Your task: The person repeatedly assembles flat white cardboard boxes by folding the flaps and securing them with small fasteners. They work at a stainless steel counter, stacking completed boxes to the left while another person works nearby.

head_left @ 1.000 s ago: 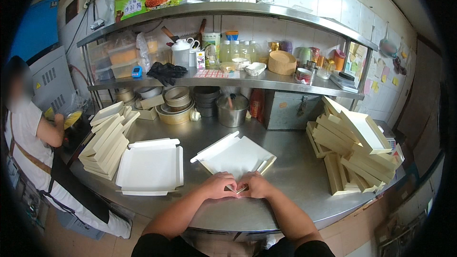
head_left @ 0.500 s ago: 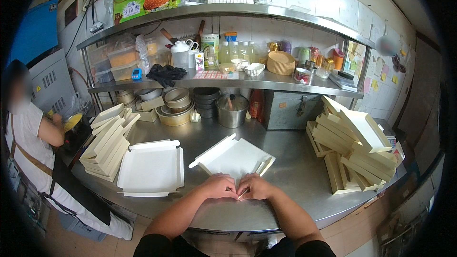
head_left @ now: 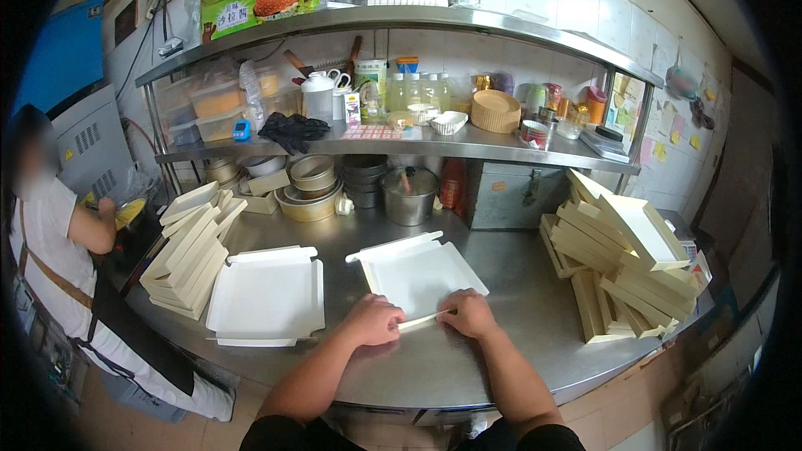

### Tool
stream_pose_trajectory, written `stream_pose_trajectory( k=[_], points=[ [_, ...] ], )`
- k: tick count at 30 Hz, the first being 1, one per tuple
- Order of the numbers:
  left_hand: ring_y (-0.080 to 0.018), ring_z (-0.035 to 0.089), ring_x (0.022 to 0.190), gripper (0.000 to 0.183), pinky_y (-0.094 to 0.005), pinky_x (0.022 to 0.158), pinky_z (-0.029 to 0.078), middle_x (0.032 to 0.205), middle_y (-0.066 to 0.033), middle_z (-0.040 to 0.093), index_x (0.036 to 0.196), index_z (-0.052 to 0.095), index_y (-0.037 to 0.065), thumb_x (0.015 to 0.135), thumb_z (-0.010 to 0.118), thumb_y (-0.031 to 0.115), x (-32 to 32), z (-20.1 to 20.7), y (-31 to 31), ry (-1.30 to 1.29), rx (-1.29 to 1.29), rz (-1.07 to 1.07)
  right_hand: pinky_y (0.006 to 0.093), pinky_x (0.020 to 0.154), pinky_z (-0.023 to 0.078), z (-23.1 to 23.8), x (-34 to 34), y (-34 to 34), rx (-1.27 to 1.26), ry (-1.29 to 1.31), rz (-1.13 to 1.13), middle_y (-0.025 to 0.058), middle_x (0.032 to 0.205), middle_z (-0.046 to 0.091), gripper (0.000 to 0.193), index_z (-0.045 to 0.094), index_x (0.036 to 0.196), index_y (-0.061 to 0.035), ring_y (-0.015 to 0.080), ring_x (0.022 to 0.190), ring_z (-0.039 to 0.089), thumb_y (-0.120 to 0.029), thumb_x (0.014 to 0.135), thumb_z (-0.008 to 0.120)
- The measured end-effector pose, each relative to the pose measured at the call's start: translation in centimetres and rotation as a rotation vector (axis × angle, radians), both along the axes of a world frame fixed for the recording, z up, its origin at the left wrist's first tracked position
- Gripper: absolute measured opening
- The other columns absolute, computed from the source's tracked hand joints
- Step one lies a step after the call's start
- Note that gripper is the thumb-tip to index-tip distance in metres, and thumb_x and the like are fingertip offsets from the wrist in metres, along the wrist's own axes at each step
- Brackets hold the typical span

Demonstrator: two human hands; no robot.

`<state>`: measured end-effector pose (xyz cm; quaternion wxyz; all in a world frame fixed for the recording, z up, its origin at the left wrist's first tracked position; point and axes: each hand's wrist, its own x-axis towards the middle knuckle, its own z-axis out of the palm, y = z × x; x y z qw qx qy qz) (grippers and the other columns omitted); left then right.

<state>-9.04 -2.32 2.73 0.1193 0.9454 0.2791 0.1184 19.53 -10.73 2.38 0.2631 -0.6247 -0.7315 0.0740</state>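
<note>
A white cardboard box tray (head_left: 424,274), partly folded, lies on the steel table in front of me. My left hand (head_left: 374,321) grips the left end of its near side, the fingers curled over the rim. At the other end of that side, my right hand (head_left: 470,315) pinches the cardboard between thumb and fingers. Between both hands the near wall stands up as a narrow strip. The tray's far flap sticks out beyond it. Left of it, apart from my hands, rests a second white tray (head_left: 266,296) with its sides spread out.
Folded cream boxes are stacked at the left (head_left: 185,252) and piled unevenly at the right (head_left: 622,263). Behind stand a lidded pot (head_left: 409,197), round pans (head_left: 311,184) and a grey metal case (head_left: 511,196) under a steel shelf (head_left: 393,147). A co-worker (head_left: 63,242) stands at the left.
My hands have moved apart from a meeting point at the tray's near corner to both ends of its near side. The tray has turned, and its near wall now stands up.
</note>
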Motion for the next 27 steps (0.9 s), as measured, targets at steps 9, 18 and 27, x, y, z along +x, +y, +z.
stream_pose_trajectory(
  k=[9, 18, 27],
  points=[
    [-0.0272, 0.063, 0.128, 0.019, -0.051, 0.121, 0.041, 0.114, -0.005, 0.076, 0.103, 0.083, 0.012, 0.089, 0.072, 0.019, 1.0, 1.8, -2.5, 0.026, 0.185, 0.15, 0.0485, 0.092, 0.059, 0.1, -3.0, -0.8, -0.189, -0.012, -0.046, 0.0135, 0.108, 0.079, 0.03, 0.083, 0.104, -0.0127, 0.0369, 0.102, 0.075, -0.041, 0.098, 0.075],
    [-0.0365, 0.065, 0.11, 0.018, -0.0466, 0.099, 0.054, 0.109, -0.0119, 0.072, 0.102, 0.075, 0.009, 0.093, 0.079, 0.024, 2.6, -2.0, -2.3, -0.341, -0.037, 0.067, 0.05, 0.088, 0.058, -0.6, -3.9, -0.5, -0.06, 0.126, 0.142, 0.0196, 0.095, 0.076, 0.026, 0.079, 0.107, -0.009, 0.0424, 0.093, 0.073, -0.033, 0.097, 0.077],
    [-0.0363, 0.063, 0.098, 0.039, -0.0473, 0.087, 0.052, 0.094, -0.0099, 0.067, 0.089, 0.063, 0.01, 0.075, 0.095, 0.027, 1.4, -0.3, -0.3, -0.694, 0.241, 0.126, 0.0496, 0.113, 0.045, -0.7, -2.4, -0.1, 0.283, 0.099, 0.231, 0.0091, 0.119, 0.074, 0.044, 0.073, 0.12, -0.0129, 0.0352, 0.119, 0.066, -0.006, 0.078, 0.084]
  ],
)
